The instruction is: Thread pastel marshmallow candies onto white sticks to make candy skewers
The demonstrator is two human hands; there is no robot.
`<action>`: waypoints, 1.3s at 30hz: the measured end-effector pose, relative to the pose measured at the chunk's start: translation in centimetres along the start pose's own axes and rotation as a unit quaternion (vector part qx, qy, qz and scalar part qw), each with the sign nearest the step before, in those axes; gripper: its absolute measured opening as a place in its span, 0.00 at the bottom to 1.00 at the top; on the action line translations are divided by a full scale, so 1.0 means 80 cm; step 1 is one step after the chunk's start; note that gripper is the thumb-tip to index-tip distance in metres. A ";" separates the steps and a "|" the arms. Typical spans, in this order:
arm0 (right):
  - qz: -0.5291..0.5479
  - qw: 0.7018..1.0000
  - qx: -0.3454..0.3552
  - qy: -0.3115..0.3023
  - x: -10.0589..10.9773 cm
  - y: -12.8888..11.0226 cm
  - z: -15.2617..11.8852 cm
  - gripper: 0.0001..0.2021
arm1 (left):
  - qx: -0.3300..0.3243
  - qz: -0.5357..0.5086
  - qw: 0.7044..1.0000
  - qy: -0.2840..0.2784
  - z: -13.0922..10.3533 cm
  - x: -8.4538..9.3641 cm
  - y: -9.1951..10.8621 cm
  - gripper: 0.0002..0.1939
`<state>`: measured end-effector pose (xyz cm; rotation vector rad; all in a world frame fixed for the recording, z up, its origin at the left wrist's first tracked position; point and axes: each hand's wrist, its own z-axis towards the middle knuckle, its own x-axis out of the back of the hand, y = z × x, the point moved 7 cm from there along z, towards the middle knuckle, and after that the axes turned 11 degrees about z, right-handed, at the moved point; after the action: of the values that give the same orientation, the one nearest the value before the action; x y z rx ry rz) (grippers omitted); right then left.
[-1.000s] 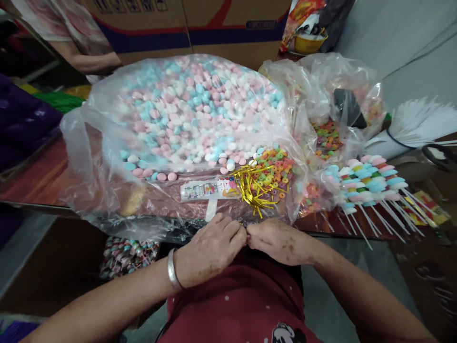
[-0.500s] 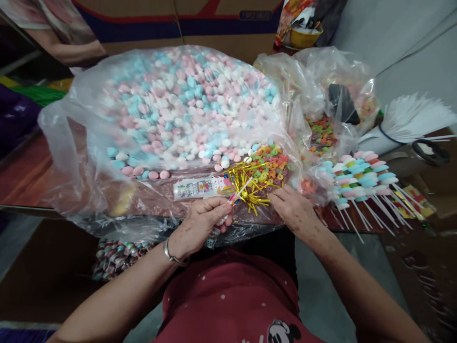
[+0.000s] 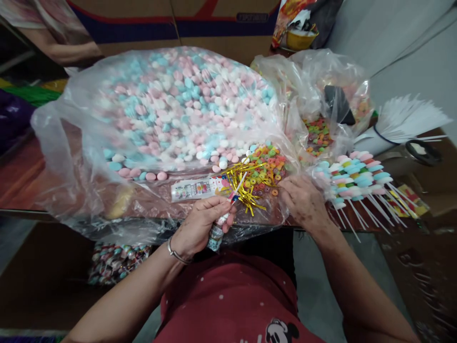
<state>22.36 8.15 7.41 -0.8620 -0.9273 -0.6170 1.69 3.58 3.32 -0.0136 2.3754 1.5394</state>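
Note:
My left hand (image 3: 210, 214) is closed around a bagged marshmallow skewer (image 3: 215, 238). The bag is clear with a printed top, and the white stick pokes up past my fingers. Just beyond lie a bunch of gold twist ties (image 3: 248, 193) and a stack of printed clear bags (image 3: 198, 188). My right hand (image 3: 303, 200) rests on the plastic at the table's front, right of loose gummy rings (image 3: 267, 164). Its fingers are curled together; whatever they may pinch is hidden.
A big clear bag of pink, blue and white marshmallows (image 3: 171, 105) fills the table's middle. Rightward are finished marshmallow skewers (image 3: 360, 176), a holder of white sticks (image 3: 410, 119) and bagged gummy rings (image 3: 317, 133). A carton of wrapped candy (image 3: 117, 262) stands below left. Another person's arm (image 3: 67, 50) is behind.
My right hand has shifted right, away from the gold ties. The bagged skewer in my left hand has turned, so its lower end now shows beneath the fingers.

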 end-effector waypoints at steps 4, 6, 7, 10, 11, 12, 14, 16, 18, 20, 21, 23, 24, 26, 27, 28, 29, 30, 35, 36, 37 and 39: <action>0.045 0.999 -0.002 0.011 -0.011 -0.006 0.006 0.13 | -0.011 -0.024 1.000 -0.004 0.000 -0.009 0.002 0.15; 0.092 0.996 -0.015 0.007 -0.019 -0.010 0.009 0.15 | -0.015 -0.031 0.999 -0.006 0.001 -0.015 0.002 0.16; 0.120 0.992 -0.026 0.003 -0.022 -0.012 0.010 0.15 | -0.014 -0.034 0.999 -0.007 0.001 -0.018 0.002 0.16; 0.229 0.972 -0.044 -0.010 -0.027 -0.026 0.013 0.16 | -0.004 -0.042 0.999 -0.013 0.004 -0.026 -0.002 0.16; 0.263 0.964 -0.038 -0.016 -0.027 -0.033 0.014 0.15 | -0.002 -0.042 0.999 -0.018 0.004 -0.029 -0.002 0.16; 0.294 0.955 -0.027 -0.021 -0.027 -0.042 0.014 0.14 | 0.000 -0.041 0.999 -0.025 0.005 -0.032 -0.003 0.16; 0.344 0.938 0.002 -0.028 -0.027 -0.058 0.014 0.11 | 0.003 -0.039 0.998 -0.041 0.005 -0.037 -0.004 0.17; 0.381 0.924 0.015 -0.019 -0.028 -0.068 0.013 0.11 | 0.009 -0.035 0.998 -0.051 0.004 -0.041 -0.006 0.18; 0.404 0.915 0.012 0.005 -0.031 -0.072 0.011 0.10 | 0.015 -0.032 0.998 -0.045 0.004 -0.040 -0.008 0.19; 0.415 0.909 0.014 0.031 -0.033 -0.073 0.008 0.10 | 0.014 -0.032 0.999 -0.026 0.004 -0.037 -0.011 0.19; 0.416 0.908 0.018 0.041 -0.034 -0.073 0.007 0.10 | 0.009 -0.034 0.999 -0.013 0.005 -0.035 -0.012 0.18; 0.410 0.910 0.028 0.053 -0.036 -0.074 0.005 0.10 | -0.009 -0.034 0.999 0.010 0.004 -0.031 -0.013 0.18; 0.405 0.912 0.034 0.055 -0.036 -0.075 0.004 0.10 | -0.020 -0.033 0.999 0.019 0.004 -0.029 -0.012 0.18; 0.389 0.918 0.049 0.053 -0.036 -0.080 0.003 0.10 | -0.039 -0.025 0.998 0.029 0.003 -0.028 -0.011 0.16; 0.373 0.924 0.060 0.053 -0.035 -0.083 0.003 0.09 | -0.046 -0.019 0.998 0.032 0.003 -0.027 -0.010 0.15; 0.346 0.934 0.076 0.056 -0.033 -0.087 0.002 0.09 | -0.050 -0.014 0.998 0.035 0.003 -0.026 -0.009 0.14; 0.306 0.945 0.097 0.059 -0.030 -0.092 0.001 0.09 | -0.050 -0.009 0.998 0.039 0.003 -0.024 -0.008 0.14; 0.256 0.957 0.124 0.062 -0.026 -0.098 -0.001 0.09 | -0.045 -0.004 0.998 0.042 0.004 -0.023 -0.007 0.14; 0.079 0.954 0.285 0.052 -0.015 -0.124 -0.015 0.11 | 0.024 0.049 0.998 -0.008 0.013 -0.020 -0.002 0.15; 0.077 0.948 0.305 0.050 -0.013 -0.125 -0.016 0.12 | 0.042 0.065 0.996 -0.035 0.015 -0.021 -0.002 0.16; 0.077 0.944 0.318 0.043 -0.011 -0.127 -0.016 0.12 | 0.059 0.078 0.993 -0.061 0.016 -0.023 -0.003 0.16; 0.088 0.937 0.338 0.007 -0.009 -0.130 -0.015 0.12 | 0.091 0.100 0.985 -0.112 0.017 -0.026 -0.006 0.16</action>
<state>14.56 1.73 10.17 -0.3122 -0.9496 -0.1191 4.09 4.26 2.91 0.4283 2.3816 1.3193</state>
